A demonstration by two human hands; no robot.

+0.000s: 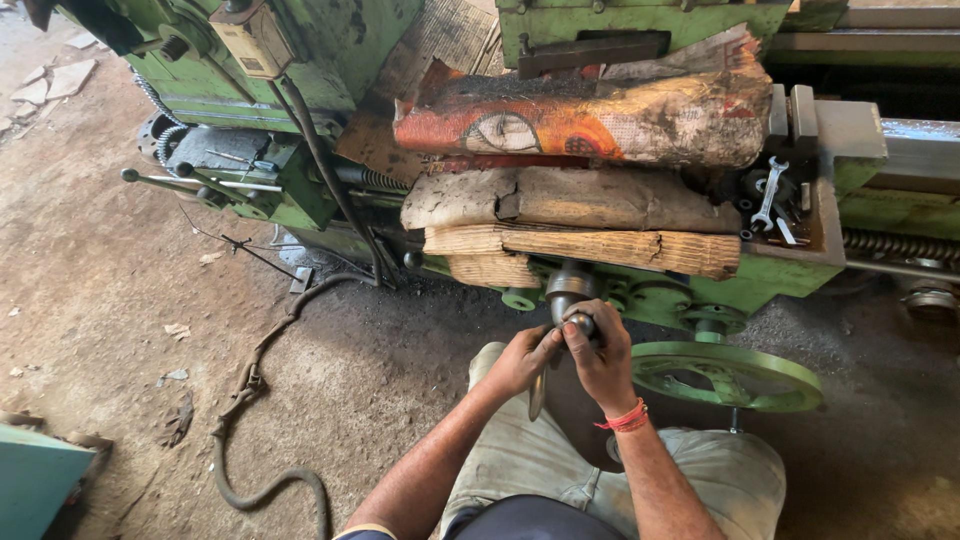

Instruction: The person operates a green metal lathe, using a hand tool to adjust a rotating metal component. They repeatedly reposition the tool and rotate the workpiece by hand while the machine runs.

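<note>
The setting is a workshop with a packed dirt floor [120, 300], dusty and littered with small scraps. A large green lathe [330, 40] spans the far side of the scene.

At far left, a dark hose [255, 375] snakes across the floor toward the machine base. Right of it, the lathe apron carries several levers [160, 182] and a coiled cable.

At centre, the person stands close to the machine. The left hand [522, 358] is closed around the lower part of a rounded steel handle [566, 290] that projects from the carriage front; a slim metal piece [537, 392] hangs just below the hand. The right hand [600, 355], with a red thread band [627, 418] at the wrist, is clamped over the top of the same handle, touching the left hand.

For a sound grip, both hands should stay square on the handle, wrists in line with the forearms, and force should be applied evenly, not in jerks.

Above the hands, worn wooden boards [585, 250] and a wrapped bundle [590, 115] lie stacked on the carriage, overhanging the handle and limiting upward clearance. To the right, a green handwheel [728, 375] sits just beside the right forearm and could catch the elbow. Farther right, spanners [771, 192] rest in a tray [822, 250] on the machine.
</note>
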